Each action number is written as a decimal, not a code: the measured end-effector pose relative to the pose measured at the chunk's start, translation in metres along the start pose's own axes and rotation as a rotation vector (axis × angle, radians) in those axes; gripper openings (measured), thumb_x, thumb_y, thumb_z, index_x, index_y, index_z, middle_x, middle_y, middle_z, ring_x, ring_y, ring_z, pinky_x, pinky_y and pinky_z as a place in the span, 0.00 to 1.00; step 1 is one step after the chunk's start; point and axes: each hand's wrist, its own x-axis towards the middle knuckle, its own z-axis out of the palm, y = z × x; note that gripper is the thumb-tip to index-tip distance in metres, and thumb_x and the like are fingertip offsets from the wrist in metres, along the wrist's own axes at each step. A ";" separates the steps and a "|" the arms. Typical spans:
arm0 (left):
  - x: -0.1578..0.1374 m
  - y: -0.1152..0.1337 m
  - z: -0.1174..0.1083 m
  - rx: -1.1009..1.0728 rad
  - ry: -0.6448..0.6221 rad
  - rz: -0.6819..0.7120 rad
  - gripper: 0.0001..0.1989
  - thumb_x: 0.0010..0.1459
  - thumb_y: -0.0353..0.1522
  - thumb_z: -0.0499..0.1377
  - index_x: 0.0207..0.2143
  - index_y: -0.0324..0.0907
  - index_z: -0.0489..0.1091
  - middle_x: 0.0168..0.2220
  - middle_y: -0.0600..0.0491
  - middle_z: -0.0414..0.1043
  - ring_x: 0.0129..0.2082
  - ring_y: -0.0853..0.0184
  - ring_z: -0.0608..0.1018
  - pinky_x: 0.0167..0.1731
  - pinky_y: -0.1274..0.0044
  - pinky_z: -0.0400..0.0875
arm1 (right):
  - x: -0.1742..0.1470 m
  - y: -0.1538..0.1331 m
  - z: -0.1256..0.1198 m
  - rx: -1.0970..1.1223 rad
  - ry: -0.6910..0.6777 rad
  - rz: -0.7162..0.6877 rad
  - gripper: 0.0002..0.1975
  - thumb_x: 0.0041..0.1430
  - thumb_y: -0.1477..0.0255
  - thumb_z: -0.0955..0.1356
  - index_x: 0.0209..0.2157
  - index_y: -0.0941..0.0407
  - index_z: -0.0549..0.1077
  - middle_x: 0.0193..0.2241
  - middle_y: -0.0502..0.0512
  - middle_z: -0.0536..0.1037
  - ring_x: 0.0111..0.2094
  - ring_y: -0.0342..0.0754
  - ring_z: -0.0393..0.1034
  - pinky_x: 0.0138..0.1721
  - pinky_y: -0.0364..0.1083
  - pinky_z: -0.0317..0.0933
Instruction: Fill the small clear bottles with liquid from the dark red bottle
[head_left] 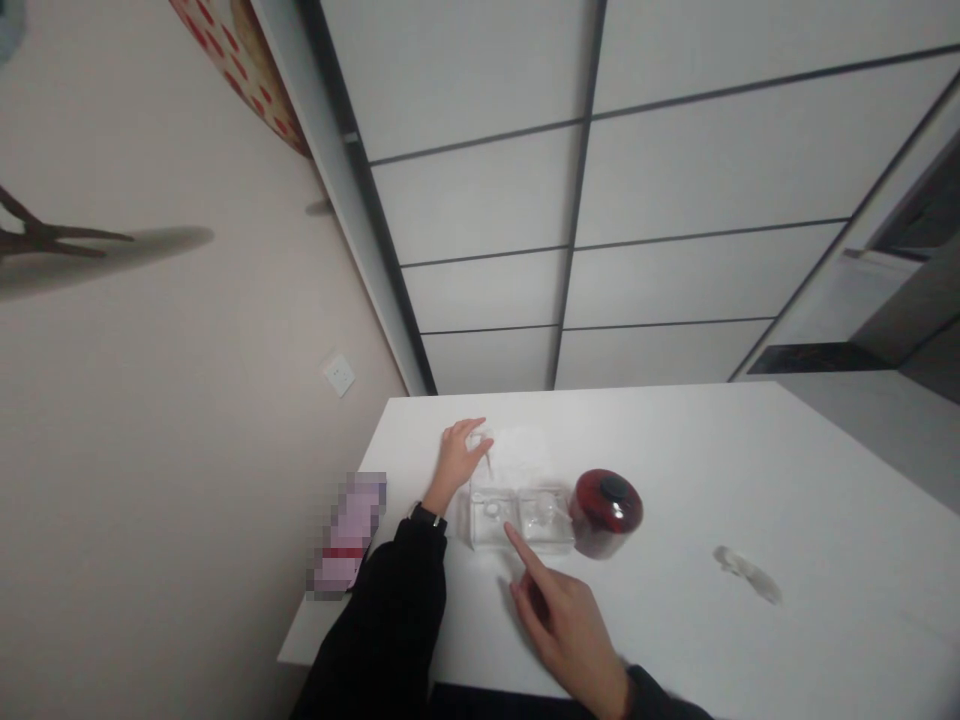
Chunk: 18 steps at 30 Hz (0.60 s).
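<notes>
- Left hand [461,455]: rests flat on the white table [750,470], fingers spread wide and holding nothing. The fingertips touch a thin white sheet [521,450] lying behind the containers.
- Right hand [566,625]: index finger extended, the other fingers curled in, nothing held. The fingertip touches the near edge of the clear containers [517,515].
- Clear containers: two transparent boxes side by side near the table's near-left part, between the two hands.
- Dark red jar [606,512]: stands upright with a black lid, touching or just beside the right-hand box; which cannot be told.
- Risk: a sideways push from the index finger would likely slide the light boxes into the jar and shift or tip it.
- Risk: the loose sheet could slip under the left palm.
</notes>
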 end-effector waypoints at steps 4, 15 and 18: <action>-0.003 0.018 -0.013 -0.068 0.069 0.012 0.18 0.72 0.39 0.62 0.60 0.41 0.72 0.60 0.43 0.73 0.56 0.54 0.79 0.57 0.57 0.77 | -0.006 0.004 -0.009 -0.029 0.181 -0.056 0.24 0.76 0.70 0.60 0.69 0.60 0.70 0.20 0.47 0.76 0.19 0.45 0.71 0.24 0.41 0.63; -0.068 0.131 -0.046 -0.199 -0.431 0.276 0.22 0.66 0.40 0.67 0.61 0.51 0.76 0.61 0.48 0.79 0.63 0.54 0.78 0.67 0.61 0.69 | -0.020 0.031 -0.019 -0.157 0.209 0.026 0.25 0.79 0.63 0.59 0.68 0.57 0.72 0.28 0.56 0.85 0.23 0.49 0.79 0.28 0.43 0.70; -0.072 0.139 -0.041 -0.154 -0.467 0.279 0.23 0.68 0.37 0.65 0.64 0.52 0.73 0.63 0.50 0.78 0.64 0.55 0.78 0.68 0.62 0.68 | -0.018 0.030 -0.019 -0.152 0.189 0.039 0.26 0.79 0.62 0.58 0.67 0.58 0.73 0.27 0.57 0.85 0.23 0.50 0.79 0.27 0.44 0.70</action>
